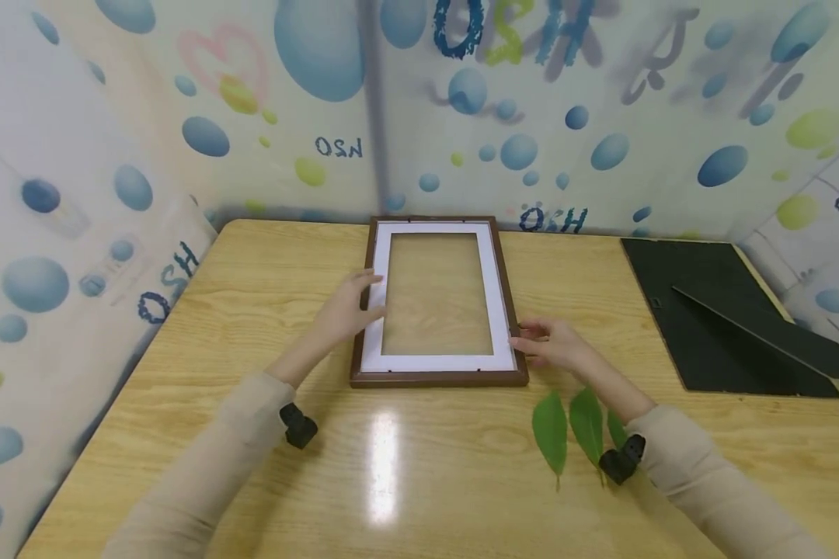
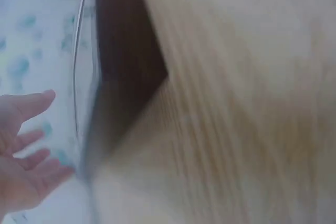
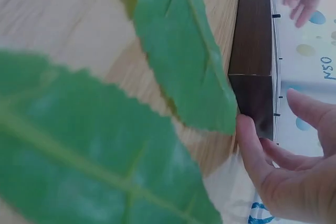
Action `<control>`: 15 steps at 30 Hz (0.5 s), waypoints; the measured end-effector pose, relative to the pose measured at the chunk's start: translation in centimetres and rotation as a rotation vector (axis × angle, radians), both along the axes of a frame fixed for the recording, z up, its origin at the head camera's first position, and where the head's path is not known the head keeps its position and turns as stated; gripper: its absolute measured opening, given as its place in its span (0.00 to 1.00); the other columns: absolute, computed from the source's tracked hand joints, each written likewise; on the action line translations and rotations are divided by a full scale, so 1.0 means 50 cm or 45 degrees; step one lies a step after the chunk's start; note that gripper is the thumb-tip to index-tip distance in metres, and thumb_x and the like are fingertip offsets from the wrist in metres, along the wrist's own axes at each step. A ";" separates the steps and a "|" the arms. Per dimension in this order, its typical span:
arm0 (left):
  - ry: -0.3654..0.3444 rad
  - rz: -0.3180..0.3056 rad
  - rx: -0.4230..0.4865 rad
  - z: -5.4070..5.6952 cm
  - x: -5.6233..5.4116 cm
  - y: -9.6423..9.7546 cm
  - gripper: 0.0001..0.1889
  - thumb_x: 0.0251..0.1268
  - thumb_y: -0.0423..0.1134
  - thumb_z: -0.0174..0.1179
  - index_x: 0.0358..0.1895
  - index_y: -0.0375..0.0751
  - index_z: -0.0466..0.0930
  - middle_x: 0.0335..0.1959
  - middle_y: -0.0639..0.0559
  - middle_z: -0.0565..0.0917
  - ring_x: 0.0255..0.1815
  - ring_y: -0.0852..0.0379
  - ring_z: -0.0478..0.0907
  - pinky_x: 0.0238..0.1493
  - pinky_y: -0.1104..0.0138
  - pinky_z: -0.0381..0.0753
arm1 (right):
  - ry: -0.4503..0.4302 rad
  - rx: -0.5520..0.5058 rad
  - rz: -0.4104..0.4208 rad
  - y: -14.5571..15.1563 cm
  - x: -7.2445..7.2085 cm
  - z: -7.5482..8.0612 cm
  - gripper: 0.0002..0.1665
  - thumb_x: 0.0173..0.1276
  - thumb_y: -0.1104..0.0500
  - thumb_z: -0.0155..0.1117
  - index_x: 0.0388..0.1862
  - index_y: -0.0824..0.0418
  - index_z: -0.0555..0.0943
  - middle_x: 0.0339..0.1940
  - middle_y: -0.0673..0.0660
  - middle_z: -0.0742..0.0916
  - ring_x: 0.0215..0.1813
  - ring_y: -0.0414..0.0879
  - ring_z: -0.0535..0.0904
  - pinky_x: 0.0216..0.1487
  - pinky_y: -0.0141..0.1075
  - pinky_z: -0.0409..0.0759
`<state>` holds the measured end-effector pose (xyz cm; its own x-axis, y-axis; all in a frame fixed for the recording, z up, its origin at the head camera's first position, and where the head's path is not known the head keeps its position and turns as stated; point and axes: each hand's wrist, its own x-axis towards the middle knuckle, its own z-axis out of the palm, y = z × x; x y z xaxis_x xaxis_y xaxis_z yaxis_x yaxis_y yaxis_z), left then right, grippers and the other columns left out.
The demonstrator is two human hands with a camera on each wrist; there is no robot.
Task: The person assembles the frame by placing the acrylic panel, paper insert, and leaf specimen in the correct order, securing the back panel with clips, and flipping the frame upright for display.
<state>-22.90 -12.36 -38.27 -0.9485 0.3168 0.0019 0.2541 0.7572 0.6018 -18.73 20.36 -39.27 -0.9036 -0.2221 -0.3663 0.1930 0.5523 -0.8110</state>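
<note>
Left grip [image 1: 346,307] at left side of brown frame [image 1: 439,379], spread wide, holding nothing. Frame's flat on counter [image 1: 175,373], white mat [image 1: 436,362] inside. Right grip [image 1: 552,344] on frame's right edge: fingers touching, thumb apart, pretty wide. Green leaves [image 1: 550,431] near frame's lower right corner. Black board [image 1: 713,349] well right of frame.

The left hand [image 2: 16,184] is cut off by its wrist view's left edge; the frame [image 2: 126,30] there runs out at the top, blurred like the table [image 2: 247,129]. In the other wrist view the right hand [image 3: 299,187] leaves by the right edge — whether its thumb touches the frame, I cannot tell. The near leaf [image 3: 89,150] is blurred and cropped left and below. Seen from the head, a black block [image 1: 622,460] partly hides another leaf [image 1: 616,428], and the flap [image 1: 776,330] covers some of the backing [image 1: 706,341].
</note>
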 end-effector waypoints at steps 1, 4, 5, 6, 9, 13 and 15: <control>-0.075 0.049 0.020 -0.004 -0.011 -0.014 0.32 0.60 0.40 0.60 0.65 0.32 0.60 0.68 0.35 0.59 0.69 0.38 0.56 0.67 0.49 0.60 | -0.008 0.005 0.009 -0.003 -0.002 0.001 0.38 0.65 0.54 0.59 0.66 0.72 0.59 0.59 0.73 0.71 0.49 0.52 0.78 0.44 0.37 0.83; -0.273 0.116 0.095 -0.019 -0.034 -0.044 0.38 0.61 0.40 0.58 0.69 0.30 0.49 0.70 0.32 0.54 0.69 0.37 0.54 0.68 0.50 0.59 | -0.031 -0.002 0.015 -0.010 -0.004 0.004 0.38 0.64 0.57 0.60 0.67 0.72 0.57 0.59 0.74 0.70 0.47 0.52 0.79 0.43 0.37 0.83; -0.319 0.124 0.122 -0.023 -0.038 -0.050 0.39 0.61 0.40 0.58 0.69 0.30 0.47 0.69 0.32 0.55 0.69 0.37 0.55 0.68 0.50 0.59 | -0.034 -0.001 0.018 -0.011 -0.005 0.004 0.38 0.64 0.58 0.60 0.67 0.72 0.57 0.58 0.75 0.70 0.46 0.52 0.79 0.42 0.38 0.83; -0.356 0.122 0.151 -0.027 -0.042 -0.054 0.39 0.61 0.40 0.58 0.69 0.29 0.47 0.69 0.31 0.55 0.69 0.37 0.56 0.68 0.51 0.60 | -0.038 -0.003 0.019 -0.012 -0.006 0.004 0.38 0.64 0.59 0.60 0.67 0.72 0.57 0.58 0.75 0.70 0.46 0.52 0.79 0.42 0.38 0.83; -0.428 0.114 0.218 -0.033 -0.050 -0.060 0.39 0.62 0.39 0.58 0.70 0.30 0.47 0.69 0.32 0.57 0.69 0.38 0.57 0.68 0.52 0.60 | -0.053 -0.014 0.019 -0.014 -0.008 0.002 0.38 0.64 0.60 0.60 0.67 0.72 0.56 0.58 0.75 0.70 0.46 0.52 0.78 0.41 0.39 0.83; -0.498 0.123 0.259 -0.030 -0.056 -0.057 0.39 0.61 0.39 0.58 0.70 0.32 0.46 0.69 0.34 0.58 0.70 0.39 0.55 0.69 0.52 0.59 | -0.054 -0.019 0.025 -0.015 -0.006 0.000 0.38 0.64 0.61 0.59 0.67 0.72 0.55 0.58 0.75 0.69 0.47 0.53 0.77 0.41 0.39 0.83; -0.528 0.133 0.269 -0.028 -0.057 -0.054 0.39 0.61 0.38 0.59 0.71 0.33 0.46 0.69 0.35 0.58 0.70 0.40 0.55 0.69 0.52 0.59 | -0.050 -0.018 0.030 -0.013 -0.003 0.000 0.38 0.64 0.62 0.59 0.67 0.73 0.55 0.58 0.75 0.69 0.47 0.54 0.78 0.41 0.38 0.84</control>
<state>-25.77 -15.04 -39.69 -0.9096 0.2531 -0.3295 -0.1113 0.6157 0.7801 -18.86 19.69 -39.27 -0.8831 -0.2486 -0.3980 0.2118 0.5457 -0.8108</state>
